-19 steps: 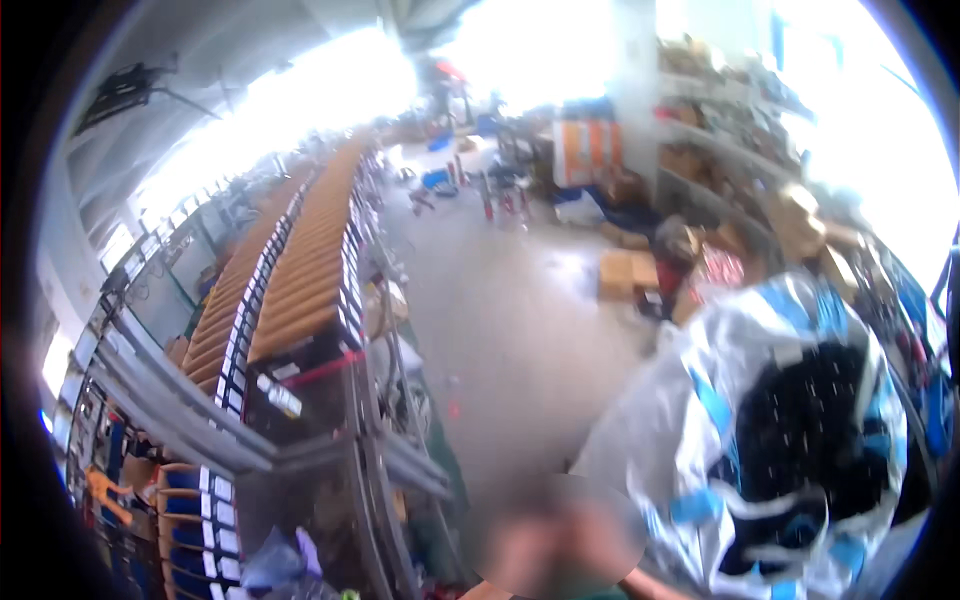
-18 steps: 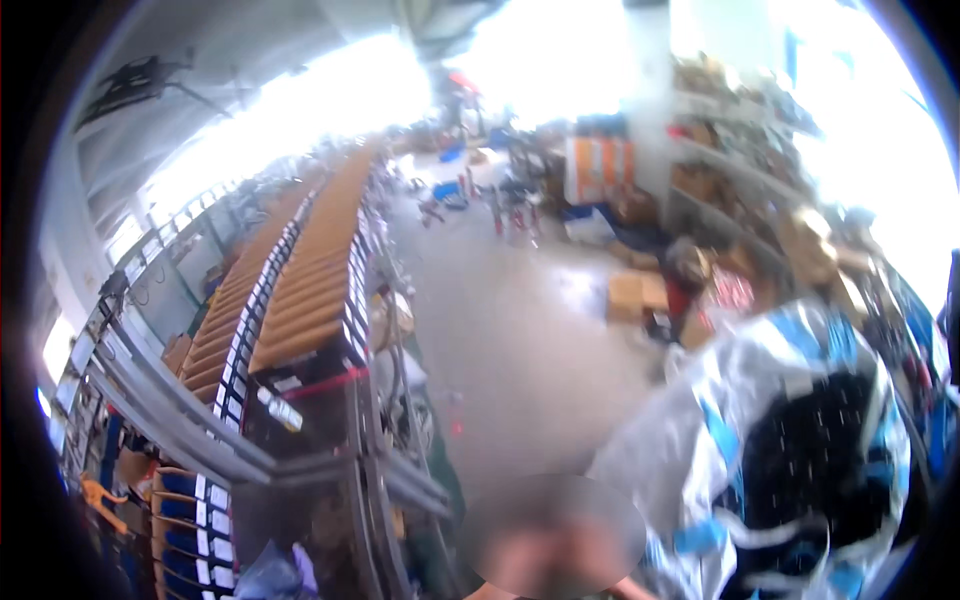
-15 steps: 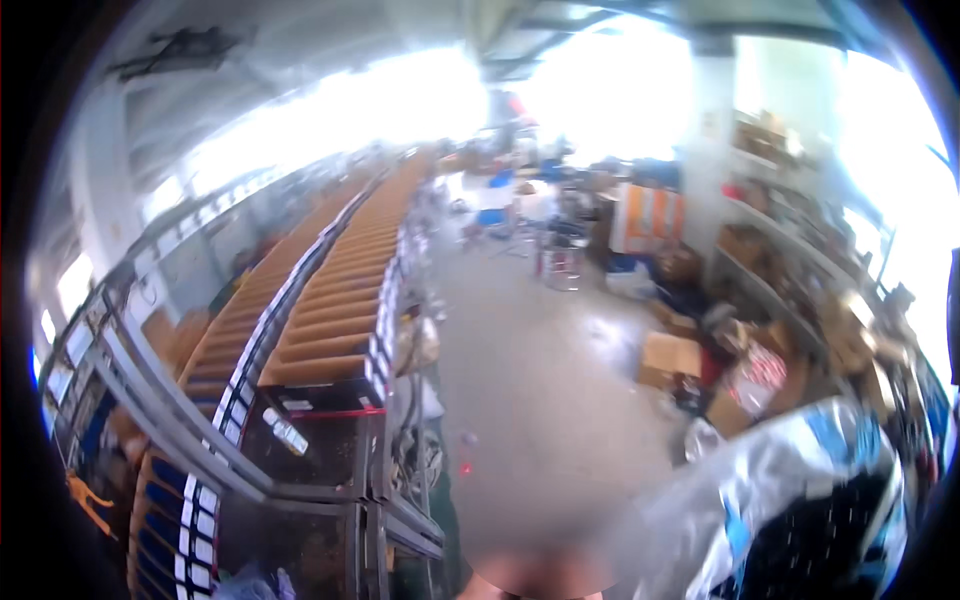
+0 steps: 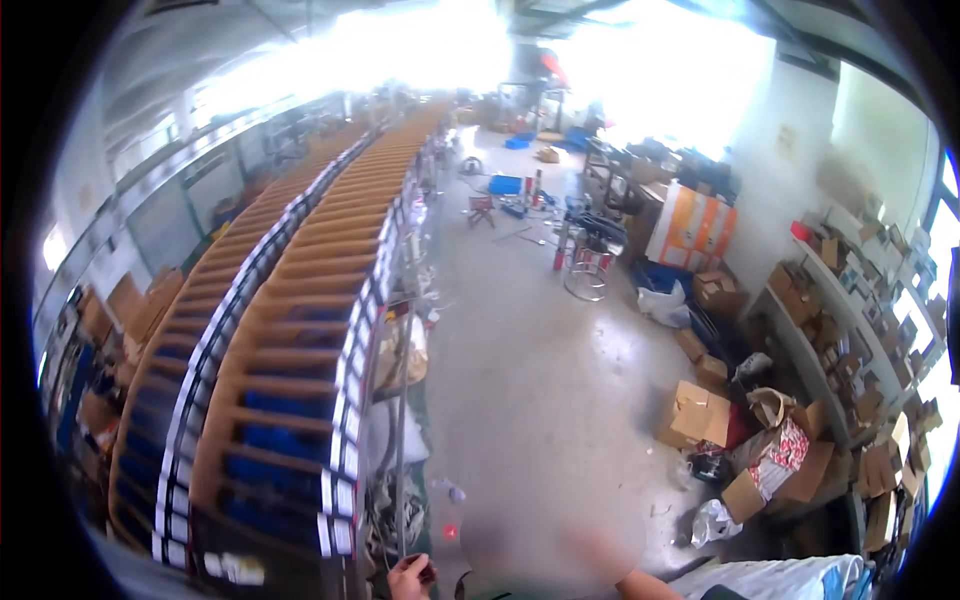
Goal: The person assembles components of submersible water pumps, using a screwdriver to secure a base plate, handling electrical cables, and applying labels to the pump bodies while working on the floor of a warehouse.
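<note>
My left hand (image 4: 410,578) is at the lower edge, beside the front corner of the long rack. Its fingers are curled in, with something small and dark at them that I cannot make out. My right forearm (image 4: 648,586) enters at the lower edge, further right. The right hand (image 4: 600,555) at its end is smeared, so its fingers do not show. Just right of that forearm lies silvery-white plastic sheeting (image 4: 780,578) with blue patches. Two long rows of brown cardboard dividers (image 4: 290,300), edged with white labels, run away on the left.
A concrete aisle floor (image 4: 540,400) runs between the rack and the clutter on the right. There stand an opened cardboard box (image 4: 695,415), crumpled white plastic bags (image 4: 715,523) and shelves of small boxes (image 4: 830,300). A round metal stool (image 4: 590,265) stands further along the aisle.
The view has moved forward along the rack, past its grey metal end frame. My left hand and right forearm have come into sight, and the plastic sheeting sits lower in the picture.
</note>
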A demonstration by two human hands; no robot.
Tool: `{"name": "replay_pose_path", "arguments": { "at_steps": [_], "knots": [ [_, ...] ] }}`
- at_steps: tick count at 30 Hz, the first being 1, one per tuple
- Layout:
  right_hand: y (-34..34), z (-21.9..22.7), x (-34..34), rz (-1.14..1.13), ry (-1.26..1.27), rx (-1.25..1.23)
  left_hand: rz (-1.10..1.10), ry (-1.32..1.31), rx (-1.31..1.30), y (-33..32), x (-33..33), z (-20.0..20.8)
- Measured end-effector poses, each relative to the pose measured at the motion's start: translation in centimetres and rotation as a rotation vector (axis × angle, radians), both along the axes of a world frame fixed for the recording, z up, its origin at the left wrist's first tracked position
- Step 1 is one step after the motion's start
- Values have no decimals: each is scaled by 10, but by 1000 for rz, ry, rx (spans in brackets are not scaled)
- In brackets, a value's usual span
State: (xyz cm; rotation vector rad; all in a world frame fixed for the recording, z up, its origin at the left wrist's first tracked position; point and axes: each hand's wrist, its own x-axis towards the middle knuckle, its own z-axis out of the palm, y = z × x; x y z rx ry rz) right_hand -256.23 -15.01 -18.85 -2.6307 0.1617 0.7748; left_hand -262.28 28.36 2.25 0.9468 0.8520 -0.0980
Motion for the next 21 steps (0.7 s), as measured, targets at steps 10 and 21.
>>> {"name": "replay_pose_path", "arguments": {
  "at_steps": [10, 21],
  "knots": [
    [-213, -13, 65, -727, 644, -355, -579, -362, 184, -136, 605, 82],
    [-236, -57, 718, -589, 120, -97, -460, -29, 166, -174, 1023, 3]
  ]
}}
